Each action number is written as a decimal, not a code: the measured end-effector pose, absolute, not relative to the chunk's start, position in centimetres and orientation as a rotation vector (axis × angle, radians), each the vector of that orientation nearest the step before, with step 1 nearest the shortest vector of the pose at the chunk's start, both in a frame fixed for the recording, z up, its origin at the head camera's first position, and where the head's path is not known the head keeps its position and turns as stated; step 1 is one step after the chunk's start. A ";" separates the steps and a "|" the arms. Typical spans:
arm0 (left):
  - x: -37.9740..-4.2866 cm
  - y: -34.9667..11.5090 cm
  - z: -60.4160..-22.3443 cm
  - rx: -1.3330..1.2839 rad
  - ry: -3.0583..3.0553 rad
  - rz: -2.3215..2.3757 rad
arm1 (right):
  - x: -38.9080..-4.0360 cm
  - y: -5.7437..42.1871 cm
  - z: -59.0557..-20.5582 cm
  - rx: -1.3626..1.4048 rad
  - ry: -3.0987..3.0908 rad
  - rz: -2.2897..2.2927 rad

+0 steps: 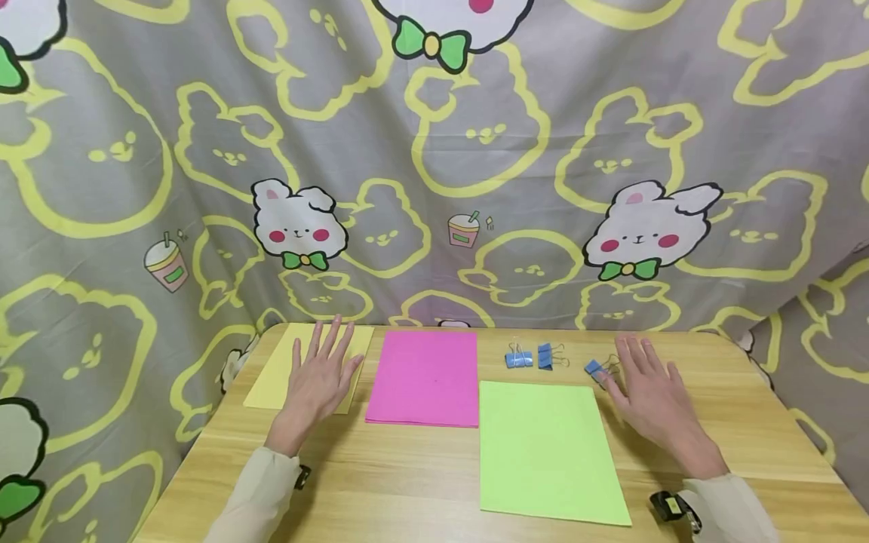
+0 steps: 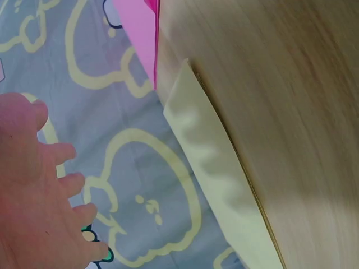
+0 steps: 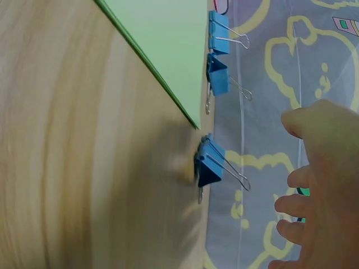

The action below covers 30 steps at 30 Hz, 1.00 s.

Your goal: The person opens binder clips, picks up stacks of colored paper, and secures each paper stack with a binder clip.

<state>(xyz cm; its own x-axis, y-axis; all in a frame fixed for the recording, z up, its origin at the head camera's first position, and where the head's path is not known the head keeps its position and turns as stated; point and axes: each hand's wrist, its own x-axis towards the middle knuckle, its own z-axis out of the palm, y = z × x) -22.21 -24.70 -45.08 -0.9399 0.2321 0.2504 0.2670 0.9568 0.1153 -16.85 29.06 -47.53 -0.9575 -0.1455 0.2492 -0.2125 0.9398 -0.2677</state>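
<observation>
My left hand (image 1: 320,381), fingers straight and spread, hovers over the yellow stack of paper (image 1: 274,377) at the table's left; the left wrist view shows a gap between this hand (image 2: 45,190) and the yellow paper (image 2: 207,151). My right hand (image 1: 653,396) is held with fingers extended beside a blue binder clip (image 1: 594,369), its thumb overlapping the clip in the head view. In the right wrist view that clip (image 3: 210,162) stands apart from the hand (image 3: 325,190). Neither hand holds anything.
A pink stack of paper (image 1: 424,377) lies mid-table, with a lime green stack (image 1: 550,452) nearer the front. Two more blue binder clips, one (image 1: 519,360) beside the other (image 1: 545,357), lie behind the green stack. A patterned curtain (image 1: 434,166) hangs behind the wooden table (image 1: 400,483).
</observation>
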 end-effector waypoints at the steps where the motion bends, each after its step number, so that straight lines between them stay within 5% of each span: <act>1: -22.2 -24.7 -45.1 -0.376 -2.872 -0.222 | -16.9 29.0 -47.5 0.268 -2.868 0.430; 12: -23.1 -25.1 -45.1 -0.351 -2.940 -0.352 | -17.6 27.7 -47.3 0.329 -2.787 0.459; 30: -22.8 -32.0 -45.4 0.000 -3.177 -0.823 | -22.9 18.3 -46.7 0.528 -2.633 0.774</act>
